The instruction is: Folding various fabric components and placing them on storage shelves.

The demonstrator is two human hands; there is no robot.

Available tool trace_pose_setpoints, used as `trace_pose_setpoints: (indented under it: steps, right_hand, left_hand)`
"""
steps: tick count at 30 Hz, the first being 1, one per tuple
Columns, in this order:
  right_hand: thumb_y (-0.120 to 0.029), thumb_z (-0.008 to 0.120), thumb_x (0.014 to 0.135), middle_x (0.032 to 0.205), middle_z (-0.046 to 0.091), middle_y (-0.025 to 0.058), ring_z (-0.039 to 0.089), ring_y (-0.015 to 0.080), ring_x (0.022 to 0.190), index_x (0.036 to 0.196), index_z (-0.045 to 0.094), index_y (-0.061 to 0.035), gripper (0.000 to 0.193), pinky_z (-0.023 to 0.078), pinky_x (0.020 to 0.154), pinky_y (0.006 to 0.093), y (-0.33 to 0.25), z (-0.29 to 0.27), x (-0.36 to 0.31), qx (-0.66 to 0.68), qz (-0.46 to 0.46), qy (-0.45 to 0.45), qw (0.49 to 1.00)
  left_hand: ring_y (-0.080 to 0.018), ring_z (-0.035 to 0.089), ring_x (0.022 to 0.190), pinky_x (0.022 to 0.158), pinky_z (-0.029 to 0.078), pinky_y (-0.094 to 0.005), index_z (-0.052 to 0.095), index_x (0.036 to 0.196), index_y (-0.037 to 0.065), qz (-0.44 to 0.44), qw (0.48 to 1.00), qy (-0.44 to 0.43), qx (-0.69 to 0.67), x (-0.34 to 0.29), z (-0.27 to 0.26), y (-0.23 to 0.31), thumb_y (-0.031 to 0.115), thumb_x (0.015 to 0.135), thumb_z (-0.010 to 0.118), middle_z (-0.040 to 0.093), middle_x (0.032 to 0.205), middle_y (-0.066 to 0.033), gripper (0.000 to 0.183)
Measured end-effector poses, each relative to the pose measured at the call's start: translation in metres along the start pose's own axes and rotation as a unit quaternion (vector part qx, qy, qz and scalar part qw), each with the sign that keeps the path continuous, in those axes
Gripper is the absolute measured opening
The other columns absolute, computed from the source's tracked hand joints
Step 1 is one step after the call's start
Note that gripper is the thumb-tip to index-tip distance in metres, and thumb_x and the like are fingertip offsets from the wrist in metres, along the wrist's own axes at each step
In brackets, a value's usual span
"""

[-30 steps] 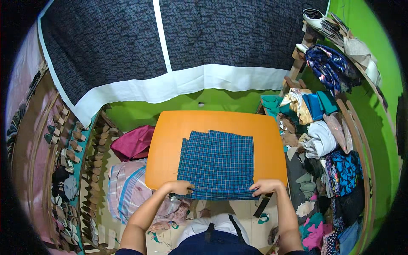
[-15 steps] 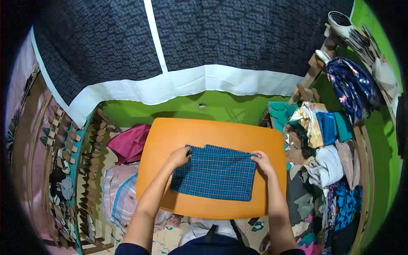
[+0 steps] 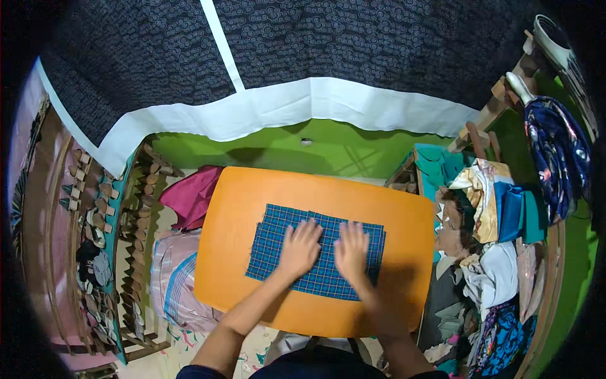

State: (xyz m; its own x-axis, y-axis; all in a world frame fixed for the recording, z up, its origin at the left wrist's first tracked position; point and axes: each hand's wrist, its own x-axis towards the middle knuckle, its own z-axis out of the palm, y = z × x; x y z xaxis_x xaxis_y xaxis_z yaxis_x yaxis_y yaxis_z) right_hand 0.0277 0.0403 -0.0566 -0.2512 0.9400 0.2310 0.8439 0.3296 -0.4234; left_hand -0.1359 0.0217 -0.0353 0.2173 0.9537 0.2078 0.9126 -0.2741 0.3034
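Observation:
A blue-green plaid cloth (image 3: 278, 243) lies folded into a rough rectangle on the orange table (image 3: 233, 189). Its layers do not quite line up at the left and right edges. My left hand (image 3: 301, 246) rests flat on the middle of the cloth, fingers spread and pointing to the far edge. Just right of it, my right hand (image 3: 351, 249) is over the cloth with its fingers stretched out, slightly blurred by motion. Neither hand grips the fabric.
Maroon cloth (image 3: 189, 196) and a striped pale cloth (image 3: 170, 271) lie left of the table. A rack of shoes (image 3: 136, 252) stands farther left. Piled clothes (image 3: 492, 271) fill the right side. A dark patterned curtain (image 3: 315, 50) with a white border hangs behind.
Both hands have let go of the cloth's far corners and moved inward onto its surface. The cloth now lies flat on the table, its far edge shifted slightly.

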Motion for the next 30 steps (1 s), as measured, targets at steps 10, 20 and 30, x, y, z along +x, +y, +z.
trace_pose_setpoints:
  steps: [10,20,30]
  right_hand:
    - [-0.028,0.048,0.085,0.134,0.032,0.0196,0.029,0.0378,0.124,0.126,0.041,-0.0087,0.045,0.022,0.098,0.0552,0.063,-0.011,-0.021,-0.073,-0.006,-0.090,0.993]
    - [-0.021,0.053,0.080,0.093,0.055,0.0181,0.054,0.0317,0.087,0.098,0.055,-0.0022,0.026,0.043,0.074,0.0408,0.103,-0.024,0.015,-0.038,0.006,-0.091,0.995]
    - [-0.027,0.054,0.079,0.077,0.059,0.0168,0.058,0.0309,0.073,0.091,0.057,-0.0045,0.026,0.046,0.069,0.0433,0.028,-0.055,-0.047,0.122,0.141,-0.472,0.862]
  left_hand:
    - [-0.0322,0.028,0.126,0.096,0.018,-0.0624,0.040,0.129,0.016,-0.131,0.985,-0.055,0.096,-0.061,0.020,-0.009,0.041,0.084,0.046,0.031,0.137,-0.0117,0.052]
    - [-0.0288,0.025,0.128,0.098,0.015,-0.0610,0.042,0.128,0.025,0.007,0.987,-0.156,0.042,-0.073,0.014,-0.004,0.050,0.081,0.047,0.029,0.139,-0.0059,0.053]
    - [-0.0301,0.024,0.129,0.103,0.018,-0.0515,0.044,0.125,0.015,-0.123,0.978,-0.052,0.163,-0.026,-0.016,-0.078,0.016,0.074,0.056,0.026,0.140,-0.0095,0.052]
